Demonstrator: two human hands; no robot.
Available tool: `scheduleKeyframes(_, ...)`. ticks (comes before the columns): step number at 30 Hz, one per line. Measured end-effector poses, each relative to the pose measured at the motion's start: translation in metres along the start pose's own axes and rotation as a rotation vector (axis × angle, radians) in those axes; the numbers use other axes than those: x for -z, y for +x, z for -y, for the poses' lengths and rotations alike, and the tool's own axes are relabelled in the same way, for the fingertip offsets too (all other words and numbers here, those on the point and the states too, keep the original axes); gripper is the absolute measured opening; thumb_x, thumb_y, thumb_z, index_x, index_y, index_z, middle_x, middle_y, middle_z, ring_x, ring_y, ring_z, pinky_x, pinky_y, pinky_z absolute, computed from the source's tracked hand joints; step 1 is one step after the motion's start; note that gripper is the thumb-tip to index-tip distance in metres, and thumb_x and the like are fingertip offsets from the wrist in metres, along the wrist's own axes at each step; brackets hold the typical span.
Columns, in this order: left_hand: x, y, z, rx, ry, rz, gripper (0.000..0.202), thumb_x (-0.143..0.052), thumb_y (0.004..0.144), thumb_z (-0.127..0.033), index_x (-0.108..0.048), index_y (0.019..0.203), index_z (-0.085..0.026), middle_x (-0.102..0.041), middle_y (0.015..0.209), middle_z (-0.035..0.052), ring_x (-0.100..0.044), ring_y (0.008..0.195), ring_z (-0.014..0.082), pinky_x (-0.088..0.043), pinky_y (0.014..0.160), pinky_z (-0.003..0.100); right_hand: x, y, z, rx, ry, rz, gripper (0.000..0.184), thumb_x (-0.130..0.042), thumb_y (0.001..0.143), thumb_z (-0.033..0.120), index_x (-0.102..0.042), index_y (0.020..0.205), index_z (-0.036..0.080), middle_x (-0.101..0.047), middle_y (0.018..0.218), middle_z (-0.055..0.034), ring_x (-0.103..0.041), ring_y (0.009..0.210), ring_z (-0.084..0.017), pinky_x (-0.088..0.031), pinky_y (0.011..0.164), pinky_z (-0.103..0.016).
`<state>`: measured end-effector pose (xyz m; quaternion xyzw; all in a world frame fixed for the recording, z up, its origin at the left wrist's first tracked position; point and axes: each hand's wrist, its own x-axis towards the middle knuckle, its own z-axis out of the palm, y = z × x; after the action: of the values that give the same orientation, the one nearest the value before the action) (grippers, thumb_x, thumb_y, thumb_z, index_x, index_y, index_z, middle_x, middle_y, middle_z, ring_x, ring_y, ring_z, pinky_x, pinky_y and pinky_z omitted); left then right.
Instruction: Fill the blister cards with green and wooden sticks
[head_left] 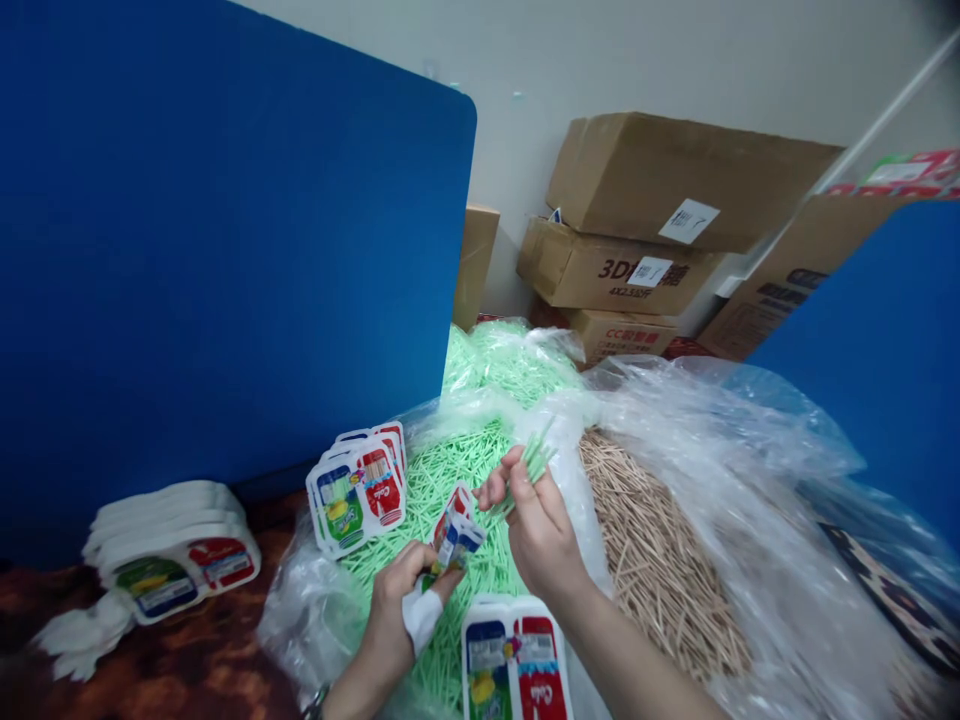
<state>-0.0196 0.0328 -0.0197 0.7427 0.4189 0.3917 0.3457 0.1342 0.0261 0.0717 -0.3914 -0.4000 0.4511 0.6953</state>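
Observation:
My left hand (399, 598) is closed around a bent printed pack (456, 530) with red and blue panels. Between the fingers of my right hand (541, 525) is a small bunch of thin pale green sticks (537, 456), their tips pointing up. Both hands are over a large heap of the same green sticks (439, 470) in a clear plastic bag, the right hand a little higher. A fanned stack of printed cola-and-lemon packs (356, 495) lies on the heap left of my hands. Another such pack (517, 660) lies at the bottom, below my right hand.
Stacked white-edged packs (176, 560) stand at left beside a crumpled white thing (86, 635). Brown sticks (652, 550) fill a plastic bag (772, 510) at right. A blue panel (225, 240) rises at left, another blue panel (885, 360) at right. Cardboard boxes (637, 180) are piled behind.

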Motion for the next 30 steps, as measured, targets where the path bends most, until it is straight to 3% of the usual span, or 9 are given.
scheduleKeyframes(7, 0.002, -0.001, -0.001, -0.069, 0.003, -0.006, 0.018, -0.061, 0.082, -0.020, -0.052, 0.066, -0.019, -0.056, 0.066, -0.0009, -0.054, 0.061, 0.0152, -0.042, 0.059, 0.024, -0.008, -0.006, -0.016, 0.021, -0.130, 0.035, 0.021, -0.041, 0.095, 0.045, -0.046, 0.098, 0.025, -0.048, 0.072, 0.0026, -0.053, 0.075, -0.015, -0.046, 0.077, -0.034)
scheduleKeyframes(12, 0.002, -0.002, -0.001, -0.090, -0.009, -0.040, 0.016, -0.061, 0.081, -0.018, -0.051, 0.068, -0.019, -0.055, 0.068, -0.0007, -0.054, 0.062, 0.0155, -0.043, 0.060, 0.024, -0.011, -0.013, -0.024, 0.065, -0.387, 0.056, 0.020, -0.036, 0.097, 0.041, -0.046, 0.098, 0.024, -0.053, 0.077, 0.0006, -0.054, 0.079, -0.017, -0.043, 0.086, -0.038)
scheduleKeyframes(15, 0.002, 0.000, -0.003, -0.110, -0.013, -0.061, 0.014, -0.059, 0.082, -0.015, -0.051, 0.070, -0.019, -0.055, 0.070, 0.0003, -0.056, 0.064, 0.0159, -0.044, 0.061, 0.024, -0.012, -0.018, -0.035, 0.176, -0.545, 0.049, 0.019, -0.033, 0.098, 0.037, -0.047, 0.101, 0.025, -0.058, 0.094, -0.0047, -0.051, 0.106, -0.021, -0.033, 0.101, -0.045)
scheduleKeyframes(18, 0.003, 0.003, -0.007, -0.116, -0.029, -0.067, 0.013, -0.057, 0.082, -0.012, -0.051, 0.072, -0.018, -0.056, 0.073, 0.0010, -0.056, 0.067, 0.0160, -0.044, 0.063, 0.024, -0.009, -0.022, -0.042, 0.227, -0.650, 0.035, 0.020, -0.031, 0.098, 0.034, -0.048, 0.103, 0.025, -0.049, 0.126, -0.0084, -0.033, 0.129, -0.023, -0.026, 0.107, -0.051)
scheduleKeyframes(21, 0.006, 0.006, -0.009, -0.131, -0.051, -0.059, 0.013, -0.057, 0.082, -0.011, -0.052, 0.073, -0.018, -0.056, 0.073, 0.0010, -0.056, 0.068, 0.0158, -0.044, 0.064, 0.023, -0.001, -0.022, -0.038, 0.228, -0.709, 0.091, 0.026, -0.035, 0.097, 0.035, -0.044, 0.118, 0.025, -0.039, 0.140, -0.0099, -0.030, 0.134, -0.026, -0.027, 0.108, -0.052)
scheduleKeyframes(23, 0.007, 0.008, -0.010, -0.139, -0.062, -0.040, 0.011, -0.059, 0.083, -0.012, -0.053, 0.075, -0.018, -0.057, 0.075, 0.0014, -0.057, 0.070, 0.0160, -0.044, 0.065, 0.023, 0.006, -0.020, -0.032, 0.246, -0.744, 0.123, 0.039, -0.035, 0.097, 0.035, -0.034, 0.134, 0.024, -0.037, 0.143, -0.0114, -0.033, 0.134, -0.026, -0.031, 0.107, -0.051)
scheduleKeyframes(26, 0.008, 0.009, -0.009, -0.146, -0.081, -0.026, 0.011, -0.059, 0.084, -0.014, -0.054, 0.075, -0.017, -0.058, 0.075, 0.0018, -0.057, 0.069, 0.0157, -0.044, 0.065, 0.024, 0.013, -0.017, -0.024, 0.376, -0.930, 0.201, 0.047, -0.032, 0.097, 0.028, -0.025, 0.144, 0.025, -0.039, 0.145, -0.0093, -0.031, 0.136, -0.025, -0.027, 0.110, -0.052)
scheduleKeyframes(30, 0.007, 0.009, -0.004, -0.144, -0.077, -0.035, 0.012, -0.059, 0.083, -0.015, -0.054, 0.072, -0.017, -0.057, 0.072, 0.0014, -0.056, 0.066, 0.0160, -0.044, 0.061, 0.024, 0.017, -0.016, -0.022, 0.680, -1.228, 0.450, 0.053, -0.038, 0.095, 0.027, -0.025, 0.146, 0.022, -0.045, 0.142, -0.0086, -0.024, 0.139, -0.030, -0.013, 0.112, -0.059)
